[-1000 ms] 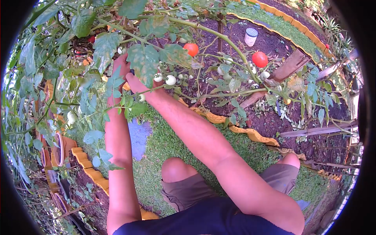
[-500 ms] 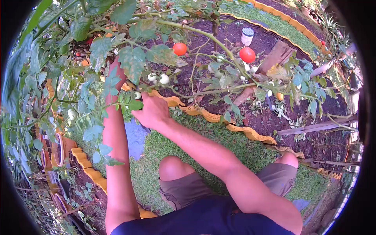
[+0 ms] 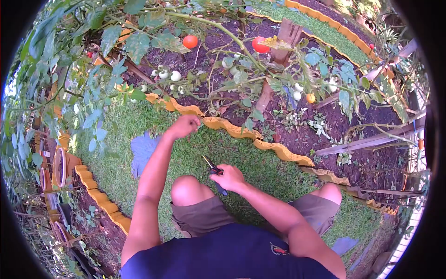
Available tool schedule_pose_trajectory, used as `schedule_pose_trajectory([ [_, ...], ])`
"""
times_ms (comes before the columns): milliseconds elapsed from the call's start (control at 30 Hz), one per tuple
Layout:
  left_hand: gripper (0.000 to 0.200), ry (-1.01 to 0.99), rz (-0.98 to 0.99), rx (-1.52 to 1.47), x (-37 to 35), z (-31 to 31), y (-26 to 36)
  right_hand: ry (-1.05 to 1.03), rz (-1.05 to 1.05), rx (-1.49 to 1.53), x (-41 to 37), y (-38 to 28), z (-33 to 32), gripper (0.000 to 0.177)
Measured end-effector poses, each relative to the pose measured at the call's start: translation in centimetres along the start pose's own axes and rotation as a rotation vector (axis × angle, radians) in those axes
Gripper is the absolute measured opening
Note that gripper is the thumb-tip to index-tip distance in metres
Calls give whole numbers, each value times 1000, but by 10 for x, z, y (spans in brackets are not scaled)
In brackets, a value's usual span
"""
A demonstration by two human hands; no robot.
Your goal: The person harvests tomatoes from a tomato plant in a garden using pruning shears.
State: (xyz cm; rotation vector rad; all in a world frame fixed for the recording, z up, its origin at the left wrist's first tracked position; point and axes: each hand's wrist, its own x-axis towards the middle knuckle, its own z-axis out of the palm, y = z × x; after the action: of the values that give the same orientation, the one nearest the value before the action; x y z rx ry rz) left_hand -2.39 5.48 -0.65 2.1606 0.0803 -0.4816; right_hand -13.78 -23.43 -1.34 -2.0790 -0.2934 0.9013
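Note:
My right hand is closed round a pair of pruning shears with dark handles. Their blades point up and left, over the grass by my knee. Beside the wavy yellow edging, my left hand has its fingers curled together. Whatever may be inside them is hidden. Beyond the hands, a tomato plant spreads across the bed, carrying a red tomato, another red tomato and several pale green tomatoes. Farther right on it hangs a small orange tomato.
Yellow edging separates the soil bed from the grass where I crouch. A wooden stake rises among the stems. To the left lie a blue-grey flat piece and terracotta pots.
My left hand has come out of the leaves, back over the grass. My right hand has drawn down toward my knees, and its shears now show. The view has shifted slightly.

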Motion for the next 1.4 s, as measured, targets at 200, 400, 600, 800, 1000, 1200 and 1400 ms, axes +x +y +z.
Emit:
schedule_pose_trajectory([
  [200,69,214,364,290,85,45,43,2,80,15,-30,22,-8,45],
  [400,58,164,314,462,81,40,60,20,61,44,-39,18,-20,53],
  [600,23,573,209,509,99,39,44,61,-14,76,-35,12,-22,52],
  [800,17,660,155,742,98,51,69,54,-47,127,-43,11,-26,48],
  [1000,86,444,-57,788,100,60,58,24,-36,125,-46,12,-32,49],
  [1200,106,188,-174,736,77,59,62,-4,-32,80,-42,18,-41,48],
  [1400,58,-346,-80,762,-3,55,124,53,24,121,-40,45,-151,49],
])
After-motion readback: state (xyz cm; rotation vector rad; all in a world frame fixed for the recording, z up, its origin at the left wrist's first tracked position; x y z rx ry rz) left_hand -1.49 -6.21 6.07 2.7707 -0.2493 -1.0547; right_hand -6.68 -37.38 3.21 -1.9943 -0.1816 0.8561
